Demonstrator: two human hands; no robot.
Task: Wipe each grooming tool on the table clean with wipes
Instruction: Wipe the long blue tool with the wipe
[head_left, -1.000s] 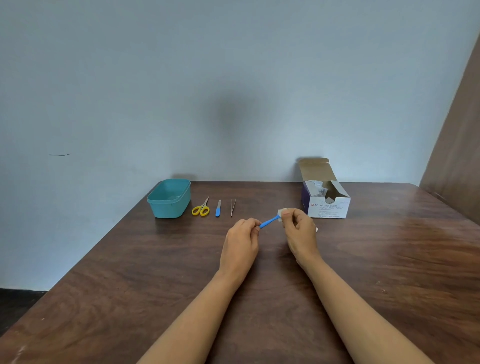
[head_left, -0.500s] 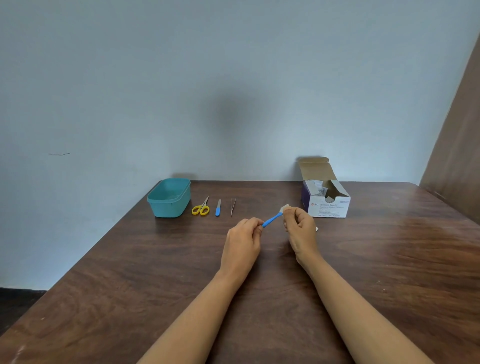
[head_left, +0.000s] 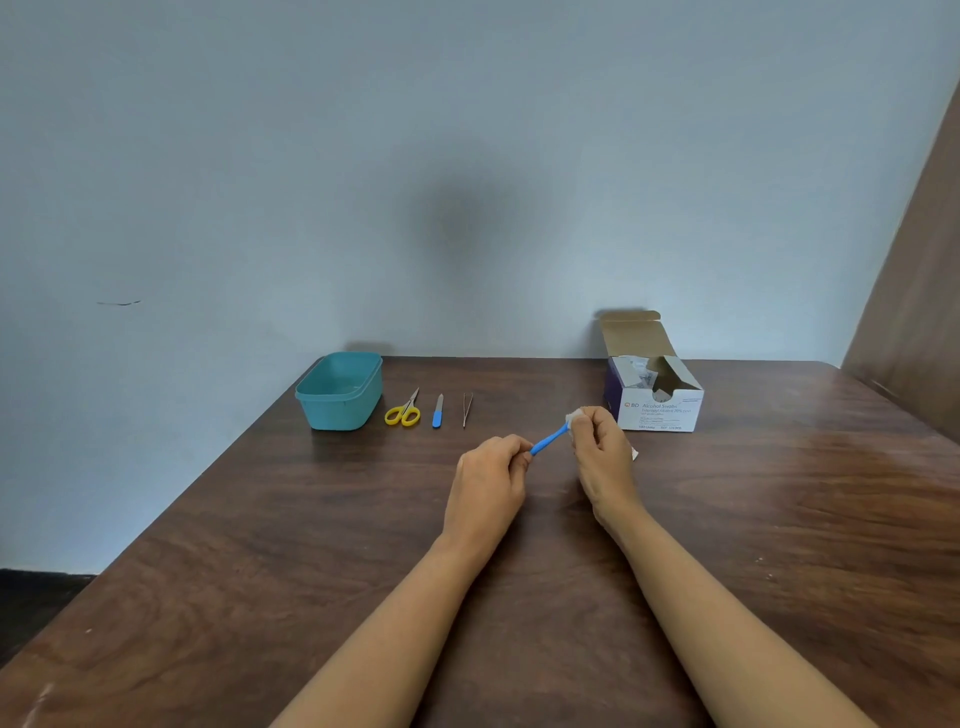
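Right hand (head_left: 602, 452) has slid its pinched alcohol swab (head_left: 573, 417) tipward along the blue tool (head_left: 549, 440) that the left hand (head_left: 488, 478) pinches; mid-wipe, a return stroke likely comes next.

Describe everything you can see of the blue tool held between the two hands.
The blue tool is a slim rod, plastic by its look, tilted up toward the right over the table. The left hand pinches its lower end. The right hand presses a white wipe round its upper end, which is hidden.
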